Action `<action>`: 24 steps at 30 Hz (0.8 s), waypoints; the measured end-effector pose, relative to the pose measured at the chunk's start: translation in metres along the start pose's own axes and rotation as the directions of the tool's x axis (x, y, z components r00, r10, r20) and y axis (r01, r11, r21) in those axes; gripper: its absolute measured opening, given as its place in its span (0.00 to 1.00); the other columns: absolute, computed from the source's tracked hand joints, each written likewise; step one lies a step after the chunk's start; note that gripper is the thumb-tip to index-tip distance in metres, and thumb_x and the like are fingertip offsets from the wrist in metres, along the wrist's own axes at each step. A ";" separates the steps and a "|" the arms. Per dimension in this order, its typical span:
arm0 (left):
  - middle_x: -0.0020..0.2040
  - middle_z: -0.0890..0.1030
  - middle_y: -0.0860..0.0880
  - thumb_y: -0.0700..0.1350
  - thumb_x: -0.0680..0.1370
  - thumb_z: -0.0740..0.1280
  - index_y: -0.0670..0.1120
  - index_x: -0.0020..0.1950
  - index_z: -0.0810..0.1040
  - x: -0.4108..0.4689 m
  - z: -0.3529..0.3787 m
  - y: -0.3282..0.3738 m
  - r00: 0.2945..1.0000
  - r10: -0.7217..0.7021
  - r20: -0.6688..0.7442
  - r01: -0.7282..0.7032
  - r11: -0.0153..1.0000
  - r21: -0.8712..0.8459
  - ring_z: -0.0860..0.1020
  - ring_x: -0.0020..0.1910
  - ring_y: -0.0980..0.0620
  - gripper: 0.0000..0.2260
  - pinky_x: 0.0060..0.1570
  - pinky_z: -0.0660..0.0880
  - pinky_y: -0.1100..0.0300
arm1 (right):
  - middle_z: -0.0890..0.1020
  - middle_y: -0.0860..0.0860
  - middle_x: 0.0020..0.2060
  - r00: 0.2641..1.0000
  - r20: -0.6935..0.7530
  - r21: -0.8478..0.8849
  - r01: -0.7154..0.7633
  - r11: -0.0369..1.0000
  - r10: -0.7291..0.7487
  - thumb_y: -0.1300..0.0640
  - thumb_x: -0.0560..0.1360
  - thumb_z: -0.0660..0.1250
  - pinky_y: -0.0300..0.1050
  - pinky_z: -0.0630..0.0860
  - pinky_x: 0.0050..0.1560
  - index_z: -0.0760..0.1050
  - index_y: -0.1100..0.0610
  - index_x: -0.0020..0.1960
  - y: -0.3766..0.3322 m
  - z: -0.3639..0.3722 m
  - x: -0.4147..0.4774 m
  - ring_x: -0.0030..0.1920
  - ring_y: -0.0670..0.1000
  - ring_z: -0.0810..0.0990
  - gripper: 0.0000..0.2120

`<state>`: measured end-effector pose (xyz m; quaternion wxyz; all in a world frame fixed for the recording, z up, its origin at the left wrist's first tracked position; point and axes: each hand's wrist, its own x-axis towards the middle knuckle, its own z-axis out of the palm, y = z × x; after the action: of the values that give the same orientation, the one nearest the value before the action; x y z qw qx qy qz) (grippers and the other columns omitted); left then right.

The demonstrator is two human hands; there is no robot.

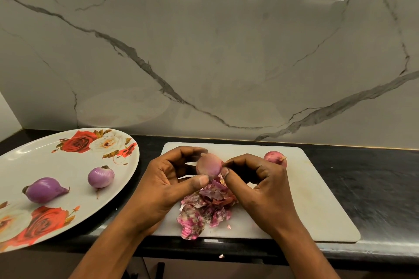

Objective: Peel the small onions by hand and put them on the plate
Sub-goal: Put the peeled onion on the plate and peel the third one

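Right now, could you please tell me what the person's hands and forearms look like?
Both are bare. The left hand and right hand carry no gloves, rings or bracelets, and the fingers end in short, unpainted nails. No sleeve or watch shows on the left forearm or right forearm down to the frame's edge.

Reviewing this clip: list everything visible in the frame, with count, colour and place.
Oval rose-print plate: one, white with red and white roses, on the counter at left.
Peeled small onions: two, purple, apart on the plate.
Half-peeled onion: one, pinkish, held above the board.
Unpeeled onion: one, reddish, at the board's far side.
Heap of onion skins: one, pink-purple, on the board below the hands.
Rectangular cutting board: one, white, on the counter.
Stone counter: one, black.
Marble-look wall: white, grey veins, behind.
Left hand: grips the half-peeled onion.
Right hand: pinches its skin.
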<state>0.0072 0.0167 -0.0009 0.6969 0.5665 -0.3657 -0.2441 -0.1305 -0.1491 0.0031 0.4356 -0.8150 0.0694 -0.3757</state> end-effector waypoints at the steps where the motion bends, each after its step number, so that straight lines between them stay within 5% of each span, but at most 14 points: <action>1: 0.62 0.85 0.45 0.37 0.71 0.77 0.50 0.64 0.84 0.000 0.000 0.000 1.000 0.001 0.001 -0.001 1.000 0.004 0.84 0.63 0.43 0.22 0.58 0.84 0.49 | 0.87 0.38 0.44 1.000 0.002 -0.006 0.003 1.000 -0.003 0.59 0.77 0.76 0.30 0.80 0.44 0.86 0.47 0.51 0.000 0.000 0.000 0.46 0.41 0.86 0.07; 13: 0.62 0.85 0.44 0.34 0.73 0.76 0.45 0.67 0.81 -0.001 0.001 -0.001 1.000 -0.004 0.012 0.003 1.000 0.012 0.83 0.63 0.42 0.23 0.58 0.83 0.49 | 0.84 0.39 0.41 0.998 0.067 -0.009 -0.020 1.000 0.020 0.57 0.78 0.72 0.32 0.79 0.42 0.82 0.44 0.47 -0.002 0.002 0.002 0.44 0.45 0.84 0.07; 18: 0.63 0.85 0.42 0.35 0.75 0.72 0.42 0.69 0.79 -0.001 0.002 0.002 1.000 -0.014 0.018 0.015 0.997 -0.069 0.84 0.63 0.42 0.22 0.58 0.82 0.56 | 0.83 0.44 0.39 0.999 0.038 -0.019 -0.034 0.999 0.034 0.58 0.78 0.71 0.41 0.81 0.40 0.81 0.48 0.46 0.002 0.002 0.003 0.41 0.48 0.83 0.05; 24: 0.60 0.86 0.39 0.37 0.79 0.71 0.43 0.70 0.79 -0.002 0.001 0.006 0.999 -0.049 -0.010 0.046 0.987 -0.153 0.85 0.61 0.39 0.18 0.58 0.82 0.56 | 0.83 0.43 0.38 0.999 0.008 -0.032 -0.035 0.999 0.036 0.53 0.76 0.70 0.37 0.80 0.39 0.81 0.48 0.45 0.001 0.003 0.003 0.41 0.47 0.83 0.02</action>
<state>0.0050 0.0193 0.0050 0.7347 0.5218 -0.3275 -0.2839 -0.1260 -0.1492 0.0031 0.4293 -0.8222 0.0880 -0.3633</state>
